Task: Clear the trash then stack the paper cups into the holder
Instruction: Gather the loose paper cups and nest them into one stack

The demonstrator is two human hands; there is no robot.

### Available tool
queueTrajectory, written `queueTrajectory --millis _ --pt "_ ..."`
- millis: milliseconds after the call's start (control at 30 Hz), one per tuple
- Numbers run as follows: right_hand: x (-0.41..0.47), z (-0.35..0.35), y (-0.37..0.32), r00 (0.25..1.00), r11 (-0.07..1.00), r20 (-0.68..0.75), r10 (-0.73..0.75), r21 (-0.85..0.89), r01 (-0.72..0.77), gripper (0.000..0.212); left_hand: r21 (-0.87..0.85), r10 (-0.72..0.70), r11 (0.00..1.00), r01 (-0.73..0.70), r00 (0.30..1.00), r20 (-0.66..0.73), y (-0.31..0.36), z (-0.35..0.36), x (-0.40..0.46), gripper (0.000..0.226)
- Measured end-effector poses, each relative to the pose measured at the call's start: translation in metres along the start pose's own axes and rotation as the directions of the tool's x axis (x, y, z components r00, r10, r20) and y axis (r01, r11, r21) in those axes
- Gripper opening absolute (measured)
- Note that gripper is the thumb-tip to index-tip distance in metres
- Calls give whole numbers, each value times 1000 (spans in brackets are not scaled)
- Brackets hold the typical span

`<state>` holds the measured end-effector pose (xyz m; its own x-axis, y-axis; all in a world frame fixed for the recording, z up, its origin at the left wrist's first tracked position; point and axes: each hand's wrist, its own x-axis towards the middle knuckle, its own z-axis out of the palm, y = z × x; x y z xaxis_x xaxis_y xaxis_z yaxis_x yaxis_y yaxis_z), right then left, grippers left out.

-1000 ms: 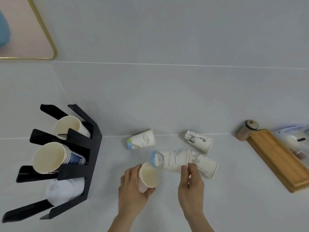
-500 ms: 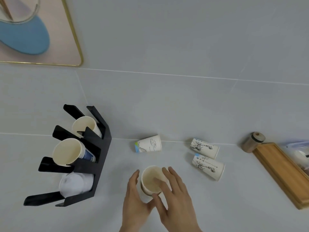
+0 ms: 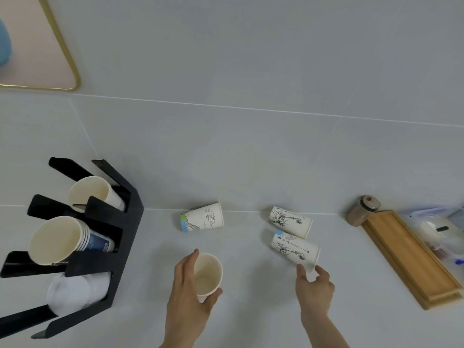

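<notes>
Holds an upright paper cup (image 3: 208,277) in the left grip (image 3: 185,297), fingers curled round it, above the near surface (image 3: 251,317). Seemingly pinches the rim of a fallen cup (image 3: 295,248) with the right grip (image 3: 313,288). Farther back, a blue-based cup (image 3: 203,217) and a far-right cup (image 3: 290,221); at left, the black holder (image 3: 125,237).

a long wooden tray (image 3: 411,259) lies slantwise on the pale grey tabletop (image 3: 251,312), its raised rim running all round. just beside the tray's far left corner is a small brown jar (image 3: 357,214) with a tan lid. along the tray's right side lies a clear plastic bag (image 3: 437,227) holding white and dark things too blurred to name. behind the tray rises a grey tiled wall (image 3: 251,71). far to the tray's left, up on that wall, is a pink panel with a gold rim (image 3: 32,51), a blue shape (image 3: 3,46) at its left edge
</notes>
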<state>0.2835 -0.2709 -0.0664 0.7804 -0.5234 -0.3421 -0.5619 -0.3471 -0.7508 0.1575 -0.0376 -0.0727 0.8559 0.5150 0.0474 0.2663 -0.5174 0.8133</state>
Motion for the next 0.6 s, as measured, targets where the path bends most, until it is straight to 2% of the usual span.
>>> queueTrajectory --millis 67,100,233,333,433,500,533,600 --pt "19 1 4 997 998 35 68 -4 -68 68 6 -9 1000 9 1000 6 1 1 1 103" --pt "27 3 5 996 997 47 79 9 -79 66 13 -9 1000 9 1000 12 2 1 1 103" --pt "41 13 5 996 993 58 74 93 -79 31 40 -6 999 4 999 33 4 -3 3 103" --pt "17 18 -9 995 985 92 -37 172 20 17 39 -7 999 6 1000 30 4 -3 2 103" --pt "-30 16 -35 958 925 150 -245 330 185 21 20 -16 1000 15 1000 18 2 -3 2 101" --pt "-63 13 -49 876 858 171 -451 352 373 20 11 -25 1000 25 999 23 1 -3 2 102" --pt "-77 10 -53 808 804 172 -564 339 489 19 5 -32 999 32 999 28 1 -3 2 104" --pt "-98 3 -57 605 622 154 -781 272 734 19 -25 -62 998 63 998 29 2 -4 3 111"
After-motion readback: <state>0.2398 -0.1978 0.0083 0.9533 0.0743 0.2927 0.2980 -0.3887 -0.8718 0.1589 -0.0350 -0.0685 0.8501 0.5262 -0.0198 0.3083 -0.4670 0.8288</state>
